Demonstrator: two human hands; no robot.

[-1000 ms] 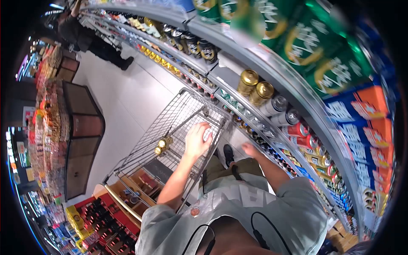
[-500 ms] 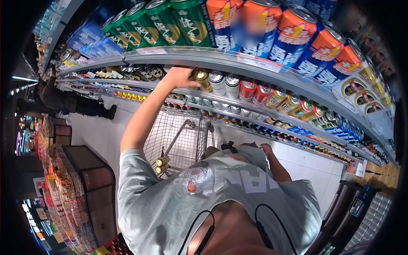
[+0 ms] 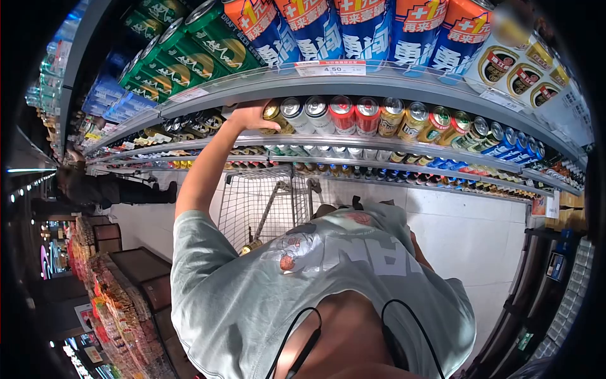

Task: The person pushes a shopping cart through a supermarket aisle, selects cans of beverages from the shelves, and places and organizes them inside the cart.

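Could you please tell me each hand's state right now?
Left hand: at a gold metal can; grip cannot be told.
Right hand: not visible; cannot tell.

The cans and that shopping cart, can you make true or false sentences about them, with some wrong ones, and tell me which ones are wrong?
1. The left hand is at a gold can. True.
2. The left hand is on the cart's handle. False: it is up at the gold can on the shelf.
3. Orange-and-blue cans stand higher than the red cans. True.
4. The number under the orange-and-blue cans is 9.90. False: the price tag there says 4.50.
5. The shopping cart has wire mesh sides. True.
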